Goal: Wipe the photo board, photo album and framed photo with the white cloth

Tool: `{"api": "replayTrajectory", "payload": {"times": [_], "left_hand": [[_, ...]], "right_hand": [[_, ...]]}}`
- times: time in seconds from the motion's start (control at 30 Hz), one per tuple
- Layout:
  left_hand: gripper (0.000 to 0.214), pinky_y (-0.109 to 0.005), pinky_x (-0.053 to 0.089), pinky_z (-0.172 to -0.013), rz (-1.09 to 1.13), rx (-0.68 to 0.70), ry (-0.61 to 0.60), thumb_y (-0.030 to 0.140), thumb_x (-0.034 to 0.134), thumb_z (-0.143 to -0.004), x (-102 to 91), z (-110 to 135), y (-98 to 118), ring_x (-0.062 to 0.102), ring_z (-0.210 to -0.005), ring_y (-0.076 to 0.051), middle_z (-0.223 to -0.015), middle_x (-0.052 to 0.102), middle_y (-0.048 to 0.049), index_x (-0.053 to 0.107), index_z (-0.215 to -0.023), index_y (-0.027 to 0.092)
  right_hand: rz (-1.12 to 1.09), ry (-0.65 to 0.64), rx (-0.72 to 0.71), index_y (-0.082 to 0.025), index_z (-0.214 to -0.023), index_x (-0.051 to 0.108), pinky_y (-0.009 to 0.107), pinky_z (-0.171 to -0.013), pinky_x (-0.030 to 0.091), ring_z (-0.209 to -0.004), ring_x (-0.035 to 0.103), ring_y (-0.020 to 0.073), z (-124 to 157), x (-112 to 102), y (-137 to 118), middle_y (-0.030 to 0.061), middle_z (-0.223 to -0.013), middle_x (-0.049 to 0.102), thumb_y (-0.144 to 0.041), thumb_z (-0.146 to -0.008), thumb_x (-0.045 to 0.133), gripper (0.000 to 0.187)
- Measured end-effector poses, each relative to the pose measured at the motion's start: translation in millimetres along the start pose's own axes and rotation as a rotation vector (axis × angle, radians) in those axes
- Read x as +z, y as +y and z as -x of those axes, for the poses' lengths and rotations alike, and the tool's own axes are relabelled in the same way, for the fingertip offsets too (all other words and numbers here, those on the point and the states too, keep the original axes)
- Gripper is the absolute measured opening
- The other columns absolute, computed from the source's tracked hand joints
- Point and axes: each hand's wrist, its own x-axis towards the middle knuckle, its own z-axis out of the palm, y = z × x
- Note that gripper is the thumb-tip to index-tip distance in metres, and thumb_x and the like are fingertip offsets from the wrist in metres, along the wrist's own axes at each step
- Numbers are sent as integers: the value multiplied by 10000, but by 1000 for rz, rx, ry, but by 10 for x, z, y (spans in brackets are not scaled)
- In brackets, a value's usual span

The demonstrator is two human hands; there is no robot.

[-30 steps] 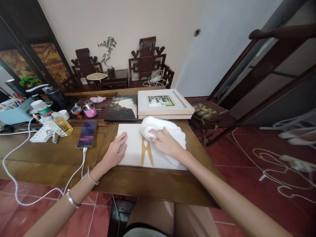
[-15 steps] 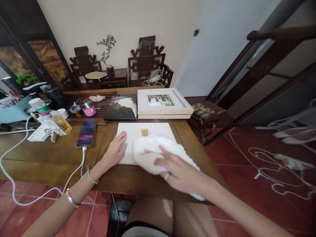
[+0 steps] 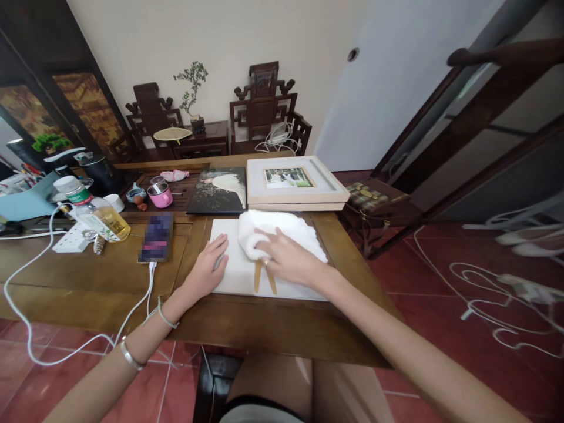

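Observation:
A flat white board (image 3: 240,279) lies on the wooden table in front of me, with gold-coloured strips (image 3: 265,278) showing on its lower half. My left hand (image 3: 210,265) rests on the board's left edge, fingers stretched out and nothing in it. My right hand (image 3: 286,255) presses a bunched white towel (image 3: 293,223) against the upper part of the board, fingers bent into the cloth. The towel spreads toward the right and hides the board's top and right parts.
Behind the board are a dark photo panel (image 3: 220,189) and a light wooden picture frame (image 3: 297,176). To the left lie a phone (image 3: 156,238) on a white cable, a tilted drink bottle (image 3: 99,214), a power strip (image 3: 73,237) and a pink cup (image 3: 160,195).
My right hand has slid the towel away from me over the board. The upper gold piece is covered now and the lower strips show. My left hand has stayed put.

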Motion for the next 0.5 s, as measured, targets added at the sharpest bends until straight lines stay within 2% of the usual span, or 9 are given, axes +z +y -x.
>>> {"api": "replayTrajectory", "payload": {"times": [0.1,0.2,0.27,0.37,0.5], "left_hand": [[435,-488,258,-1125,-2,0,1,236,408,-891,7,0,2,371,-1340,-247,-1410,449,-137,505,-1304,140],[438,-484,263,-1123,-16,-6,-3,231,397,-890,11,-2,5,370,-1340,-250,-1404,451,-155,511,-1296,112],[434,-491,264,-1121,-16,-4,-3,226,395,-891,10,-3,4,369,-1341,-251,-1404,453,-153,511,-1295,118],[430,-491,257,-1125,-5,4,2,232,404,-892,5,0,-3,364,-1344,-246,-1407,456,-132,507,-1301,147],[435,-485,262,-1125,10,-4,2,253,412,-893,1,3,-11,366,-1342,-251,-1410,452,-133,509,-1302,144]], "right_hand": [[-36,-70,-44,-151,-894,625,564,-1074,202,-1342,318,293,345,18,-323,195,-1235,577,-58,-706,430,286],[-78,-125,-75,-167,-844,628,580,-1088,172,-1353,294,288,628,6,-607,186,-1319,523,-57,-664,448,278],[-101,-141,-68,-178,-846,630,582,-1080,200,-1345,314,287,702,-4,-709,172,-1292,552,-69,-664,455,275],[-85,-116,-19,-191,-905,634,567,-1052,271,-1296,395,291,597,-9,-674,157,-1193,620,-101,-712,461,275],[62,-57,53,-172,-961,638,534,-1037,291,-1216,483,310,170,-7,-362,174,-1270,568,-135,-779,460,257]]}}
